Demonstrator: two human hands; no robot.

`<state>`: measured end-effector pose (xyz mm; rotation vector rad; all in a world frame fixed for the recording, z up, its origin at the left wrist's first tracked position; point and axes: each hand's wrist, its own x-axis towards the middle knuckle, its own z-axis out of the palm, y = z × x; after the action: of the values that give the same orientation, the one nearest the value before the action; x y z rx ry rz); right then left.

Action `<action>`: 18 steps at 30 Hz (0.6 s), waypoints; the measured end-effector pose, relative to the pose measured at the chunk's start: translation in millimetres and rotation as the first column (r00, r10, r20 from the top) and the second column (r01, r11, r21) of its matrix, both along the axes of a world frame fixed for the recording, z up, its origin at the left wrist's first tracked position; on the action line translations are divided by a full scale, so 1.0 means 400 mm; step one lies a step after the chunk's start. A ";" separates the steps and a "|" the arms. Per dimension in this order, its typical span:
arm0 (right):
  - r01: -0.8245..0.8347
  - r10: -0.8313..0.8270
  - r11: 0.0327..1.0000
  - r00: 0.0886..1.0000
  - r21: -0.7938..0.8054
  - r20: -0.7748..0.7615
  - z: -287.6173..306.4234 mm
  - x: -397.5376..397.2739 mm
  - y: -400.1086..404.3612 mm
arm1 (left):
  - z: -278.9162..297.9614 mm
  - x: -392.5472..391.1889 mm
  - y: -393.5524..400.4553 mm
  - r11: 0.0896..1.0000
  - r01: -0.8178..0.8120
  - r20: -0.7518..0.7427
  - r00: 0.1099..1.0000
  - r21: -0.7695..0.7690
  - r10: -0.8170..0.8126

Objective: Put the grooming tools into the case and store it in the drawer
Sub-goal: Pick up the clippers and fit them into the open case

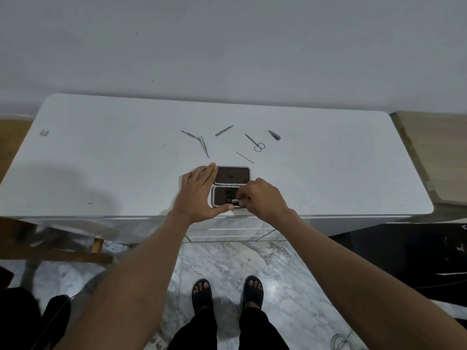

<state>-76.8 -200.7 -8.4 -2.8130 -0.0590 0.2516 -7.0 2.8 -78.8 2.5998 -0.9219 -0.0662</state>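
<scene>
Left hand (199, 195) lies flat, fingers spread, bracing the open case (231, 186) at desk (101, 152) front edge. Right hand (260, 198), pinched on a small tool (236, 201), seats it inside. Scissors (255, 143) and nail clipper (274, 135) wait at 1 o'clock.

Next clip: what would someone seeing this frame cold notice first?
Two bare hands meet over an open grooming case at the near edge of the white table: the left hand steadies its left side while the right hand presses a small metal tool into the near half. Behind the case, loose tools lie scattered, among them small scissors, a nail clipper and tweezers.
</scene>
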 end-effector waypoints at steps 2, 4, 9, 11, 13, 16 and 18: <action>0.019 -0.019 1.000 1.000 0.013 -0.007 -0.003 0.000 0.005 | 0.002 0.001 0.002 1.000 0.013 0.008 1.000 -0.005 -0.013; 0.043 -0.043 0.999 0.999 0.013 -0.008 -0.008 -0.002 0.006 | 0.003 0.001 0.004 1.000 0.026 0.012 1.000 -0.007 -0.026; 0.103 -0.103 0.994 0.995 0.034 0.008 -0.015 -0.012 -0.003 | 0.003 0.002 0.003 1.000 0.022 -0.013 1.000 -0.002 -0.022; 0.112 -0.113 0.993 0.993 0.044 0.021 -0.017 -0.014 -0.001 | 0.001 0.002 0.002 1.000 0.014 -0.022 1.000 0.003 -0.014; 0.102 -0.103 0.994 0.994 0.042 0.031 -0.019 -0.012 0.003 | 0.000 0.002 0.001 1.000 0.011 -0.025 1.000 0.014 -0.010; 0.075 -0.077 0.996 0.997 0.048 0.033 -0.021 -0.008 0.011 | -0.002 0.002 0.001 1.000 0.009 -0.022 1.000 0.013 -0.009; 0.080 -0.082 0.995 0.996 0.065 0.029 -0.021 -0.007 0.013 | -0.002 0.003 0.001 1.000 0.008 -0.019 1.000 0.008 -0.008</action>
<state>-79.7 -195.7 -16.9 -2.7486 0.0396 0.1825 -5.8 3.2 -79.6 2.5983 -0.9267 -0.0962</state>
